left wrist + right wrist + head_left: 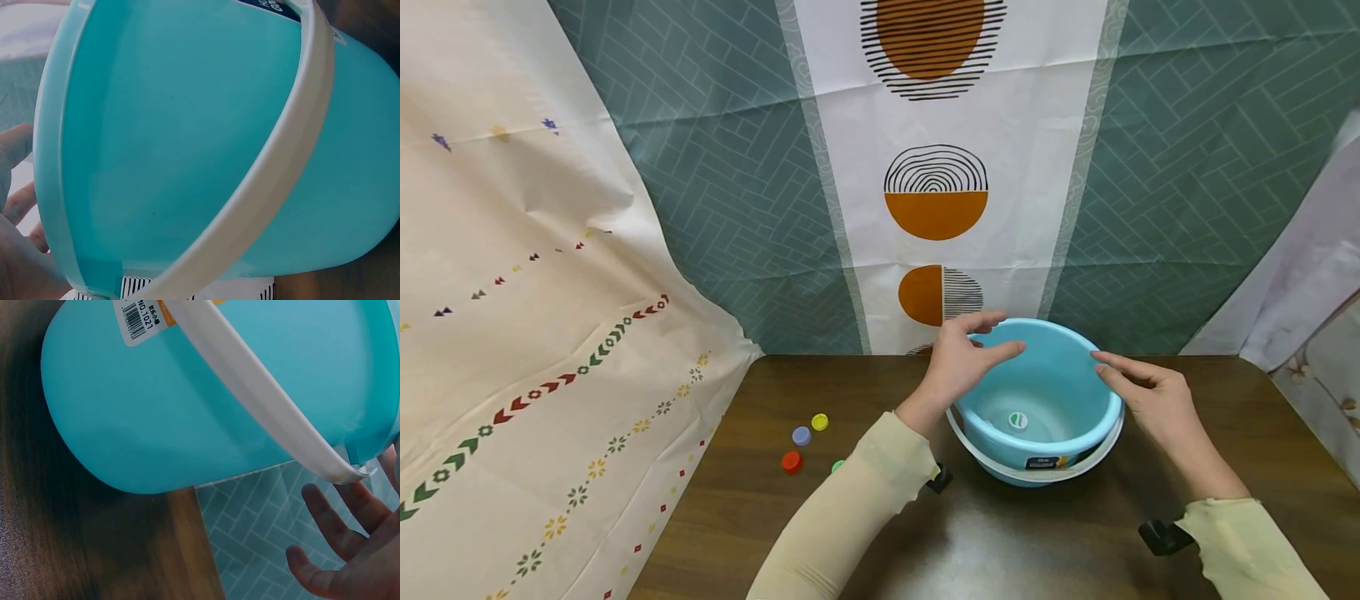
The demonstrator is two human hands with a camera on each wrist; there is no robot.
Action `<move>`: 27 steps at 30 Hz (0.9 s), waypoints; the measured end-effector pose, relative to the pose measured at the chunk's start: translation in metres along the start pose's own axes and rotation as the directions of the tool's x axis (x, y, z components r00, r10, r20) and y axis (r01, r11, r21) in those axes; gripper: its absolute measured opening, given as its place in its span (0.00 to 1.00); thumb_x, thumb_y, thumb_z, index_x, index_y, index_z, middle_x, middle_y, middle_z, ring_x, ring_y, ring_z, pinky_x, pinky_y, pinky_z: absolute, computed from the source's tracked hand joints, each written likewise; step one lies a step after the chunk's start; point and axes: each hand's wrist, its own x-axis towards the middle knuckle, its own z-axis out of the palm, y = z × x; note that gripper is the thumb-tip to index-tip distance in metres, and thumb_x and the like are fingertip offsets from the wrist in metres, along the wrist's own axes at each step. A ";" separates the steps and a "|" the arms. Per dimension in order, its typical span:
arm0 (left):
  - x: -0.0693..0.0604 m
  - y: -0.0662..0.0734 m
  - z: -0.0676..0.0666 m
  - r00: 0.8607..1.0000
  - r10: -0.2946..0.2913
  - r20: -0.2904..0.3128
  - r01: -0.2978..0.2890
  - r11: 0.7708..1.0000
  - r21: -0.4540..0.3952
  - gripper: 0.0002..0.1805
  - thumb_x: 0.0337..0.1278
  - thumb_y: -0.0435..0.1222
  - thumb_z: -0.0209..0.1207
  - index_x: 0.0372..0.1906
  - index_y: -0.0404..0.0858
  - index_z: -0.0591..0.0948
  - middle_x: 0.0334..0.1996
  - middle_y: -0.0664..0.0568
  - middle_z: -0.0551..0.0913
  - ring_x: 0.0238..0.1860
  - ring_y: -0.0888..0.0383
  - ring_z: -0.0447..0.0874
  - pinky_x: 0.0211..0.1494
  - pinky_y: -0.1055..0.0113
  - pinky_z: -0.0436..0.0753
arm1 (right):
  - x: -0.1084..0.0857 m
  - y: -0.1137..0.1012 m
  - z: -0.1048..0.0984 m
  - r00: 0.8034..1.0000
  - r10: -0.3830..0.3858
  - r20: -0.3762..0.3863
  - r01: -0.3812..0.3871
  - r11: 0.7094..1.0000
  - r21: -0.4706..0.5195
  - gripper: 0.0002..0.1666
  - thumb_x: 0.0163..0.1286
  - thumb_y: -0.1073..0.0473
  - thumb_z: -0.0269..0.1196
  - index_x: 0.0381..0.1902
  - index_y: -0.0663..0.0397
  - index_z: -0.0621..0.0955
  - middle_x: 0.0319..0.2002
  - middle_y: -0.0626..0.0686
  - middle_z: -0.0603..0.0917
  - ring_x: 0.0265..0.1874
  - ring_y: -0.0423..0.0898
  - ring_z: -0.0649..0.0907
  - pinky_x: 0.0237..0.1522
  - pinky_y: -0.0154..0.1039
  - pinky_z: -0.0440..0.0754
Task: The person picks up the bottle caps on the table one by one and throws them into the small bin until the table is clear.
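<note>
A light blue plastic bucket (1037, 392) stands upright on the table, its mouth tilted into the head view. Its white handle (269, 169) hangs down across the near side. My left hand (966, 354) is at the left of the rim, with fingers extended and the thumb reaching over the opening. At the right of the rim, the fingertips of my right hand (1150, 392) touch or nearly touch the edge. In the right wrist view, several of its fingers spread loosely beside the handle's end. A barcode label (140, 322) shows on the bucket's side.
Bottle caps lie on the dark wooden table (715, 517) left of the bucket: a yellow cap (820, 422), a blue cap (801, 436), a red cap (792, 462) and a green cap (838, 465) partly behind my left sleeve. Patterned cloth (737, 167) hangs behind the table.
</note>
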 end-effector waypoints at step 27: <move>-0.023 -0.052 -0.072 0.986 -0.039 -0.163 0.044 0.999 0.032 0.23 0.45 0.55 0.67 0.50 0.56 0.81 0.47 0.60 0.81 0.47 0.60 0.79 0.44 0.67 0.83 | 0.000 0.000 0.000 1.000 -0.021 0.002 0.021 1.000 0.007 0.27 0.63 0.40 0.59 0.57 0.43 0.78 0.52 0.38 0.80 0.43 0.18 0.74 0.35 0.21 0.78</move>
